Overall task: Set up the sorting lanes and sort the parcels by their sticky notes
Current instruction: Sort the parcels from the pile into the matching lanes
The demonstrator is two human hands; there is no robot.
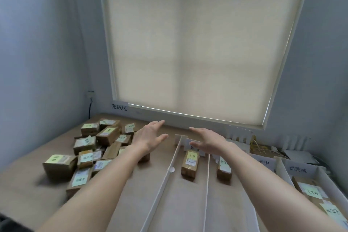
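A pile of several small cardboard parcels (90,149) with green and yellow sticky notes lies on the left of the brown table (33,192). White divider strips (165,177) mark lanes on the right. One parcel (190,165) lies in the first lane and another parcel (224,169) in the lane beside it. Parcels (312,192) with notes fill the far right lane. My left hand (148,138) and my right hand (209,141) hover above the table's far side, fingers straight, holding nothing.
A paper sign (119,107) hangs on the wall under the window blind (197,52). Lane labels (298,168) stand at the lanes' far ends. A white rack (239,135) and clutter sit at the back right. A cable (90,107) hangs in the corner.
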